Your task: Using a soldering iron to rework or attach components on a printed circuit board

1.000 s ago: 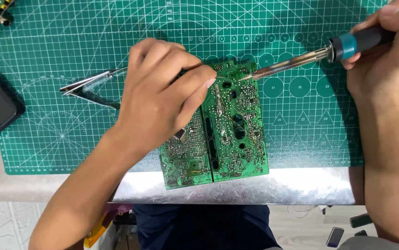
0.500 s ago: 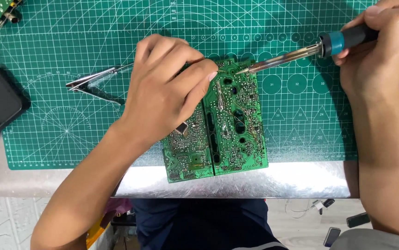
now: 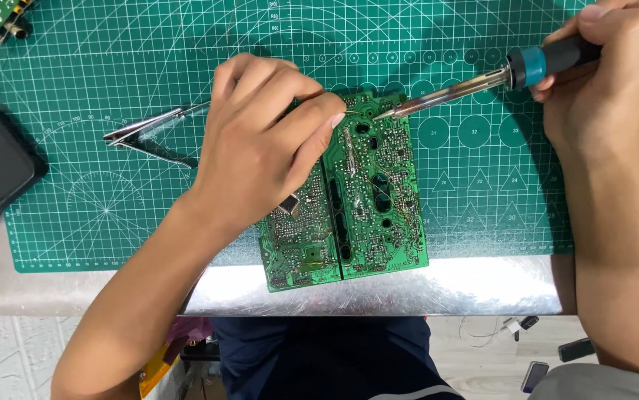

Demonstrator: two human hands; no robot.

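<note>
Right hand [image 3: 605, 81]: fingers wrapped round the soldering iron [image 3: 482, 80], tip at the circuit board's [image 3: 368, 200] 12 o'clock edge.
Left hand [image 3: 260, 148]: rests on board, pinching thin solder wire.
Around: tweezers [image 3: 149, 133] at 9 o'clock, partly hidden; green cutting mat [image 3: 112, 74] beneath.

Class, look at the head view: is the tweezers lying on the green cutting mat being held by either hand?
No. The tweezers lie on the cutting mat behind the left hand, while the right hand holds the soldering iron.

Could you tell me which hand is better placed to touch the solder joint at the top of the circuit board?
Right: the right hand holds the soldering iron, tip at the circuit board's top edge. The left hand rests on the board.
</note>
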